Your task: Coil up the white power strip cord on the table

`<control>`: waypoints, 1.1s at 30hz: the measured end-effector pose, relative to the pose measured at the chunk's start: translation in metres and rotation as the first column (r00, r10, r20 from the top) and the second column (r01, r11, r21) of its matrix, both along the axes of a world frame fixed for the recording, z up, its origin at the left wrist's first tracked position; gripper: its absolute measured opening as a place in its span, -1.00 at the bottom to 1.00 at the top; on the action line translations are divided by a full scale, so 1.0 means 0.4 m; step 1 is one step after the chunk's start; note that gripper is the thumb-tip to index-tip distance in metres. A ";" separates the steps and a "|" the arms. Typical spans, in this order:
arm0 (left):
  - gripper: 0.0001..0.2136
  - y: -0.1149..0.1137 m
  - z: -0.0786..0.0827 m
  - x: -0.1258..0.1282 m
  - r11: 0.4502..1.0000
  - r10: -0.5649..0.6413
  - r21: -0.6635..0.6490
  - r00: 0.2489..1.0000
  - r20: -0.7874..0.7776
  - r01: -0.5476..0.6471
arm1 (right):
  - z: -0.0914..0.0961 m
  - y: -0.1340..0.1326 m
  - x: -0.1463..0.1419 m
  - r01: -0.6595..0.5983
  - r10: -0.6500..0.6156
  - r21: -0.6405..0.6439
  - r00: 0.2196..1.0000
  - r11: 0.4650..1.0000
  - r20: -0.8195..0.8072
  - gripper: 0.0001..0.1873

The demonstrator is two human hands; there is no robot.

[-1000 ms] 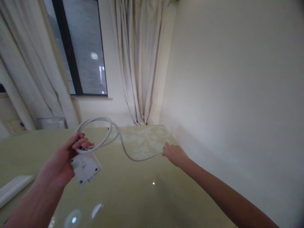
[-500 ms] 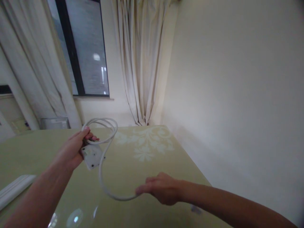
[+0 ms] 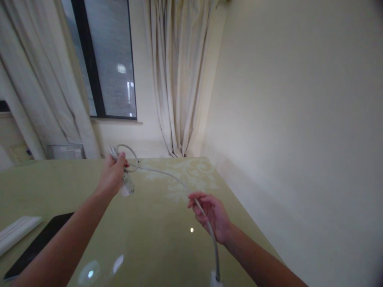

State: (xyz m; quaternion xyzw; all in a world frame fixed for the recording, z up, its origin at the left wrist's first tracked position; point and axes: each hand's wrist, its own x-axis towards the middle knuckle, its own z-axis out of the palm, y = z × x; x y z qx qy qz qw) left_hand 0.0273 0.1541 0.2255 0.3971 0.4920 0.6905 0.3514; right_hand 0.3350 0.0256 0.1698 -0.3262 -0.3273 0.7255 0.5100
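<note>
My left hand (image 3: 114,175) is closed round a white power strip (image 3: 128,184) and a small loop of its white cable (image 3: 163,172), held above the far part of a glossy yellow-green table (image 3: 155,239). The cable runs right and down through my right hand (image 3: 211,215). That hand's fingers curl loosely round the cable. Below it the cable hangs to a white plug (image 3: 216,279) at the bottom edge of the view.
A dark flat slab (image 3: 38,245) and a white ribbed object (image 3: 16,235) lie at the table's left. Behind the table are a window (image 3: 104,59), cream curtains (image 3: 179,75) and a plain wall (image 3: 299,119) on the right.
My left hand carried the power strip farther away and the loop shrank. My right hand left the table's far edge and came back along the cable, which now runs taut between both hands.
</note>
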 end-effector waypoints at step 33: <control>-0.55 -0.192 -0.070 0.245 0.596 -0.802 -0.192 0.589 -0.099 0.780 | 0.183 0.260 -0.210 0.662 -0.669 0.318 0.736 0.678 -0.104 -0.57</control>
